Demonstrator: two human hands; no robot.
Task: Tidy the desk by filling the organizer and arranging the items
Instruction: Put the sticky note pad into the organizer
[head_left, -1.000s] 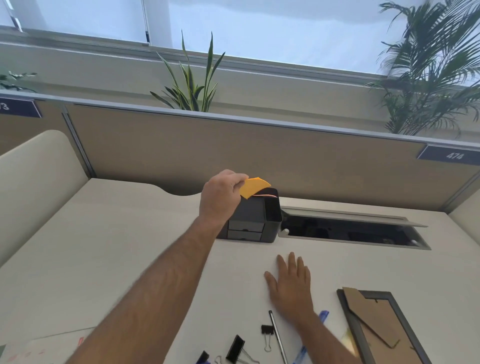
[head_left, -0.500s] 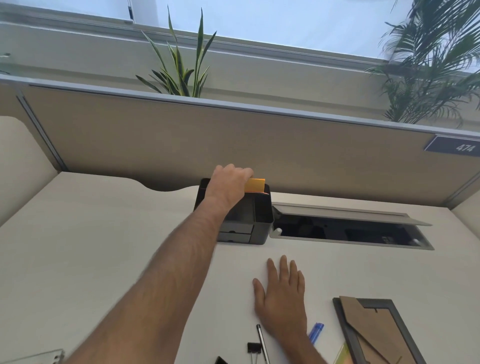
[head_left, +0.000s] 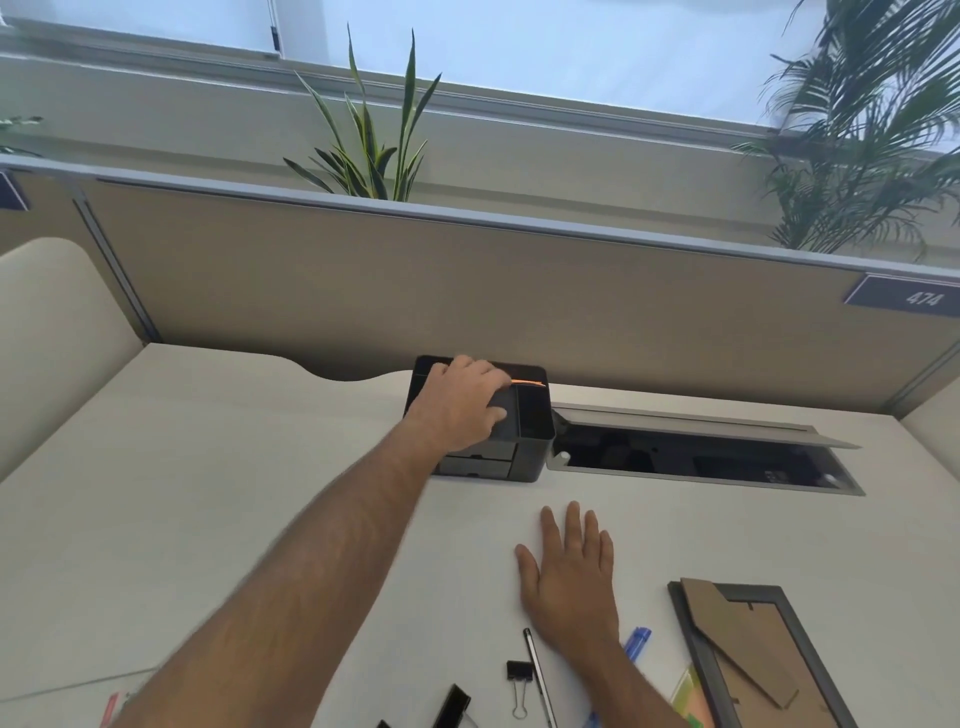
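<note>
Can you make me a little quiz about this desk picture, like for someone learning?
1. True or false: the right hand lies flat on the desk.
2. Where does the orange paper show? A) sticking up just above the black organizer B) under the picture frame C) beside the binder clip
3. Fill in: the left hand rests on top of the ______.

Key: 1 true; 2 A; 3 organizer.
</note>
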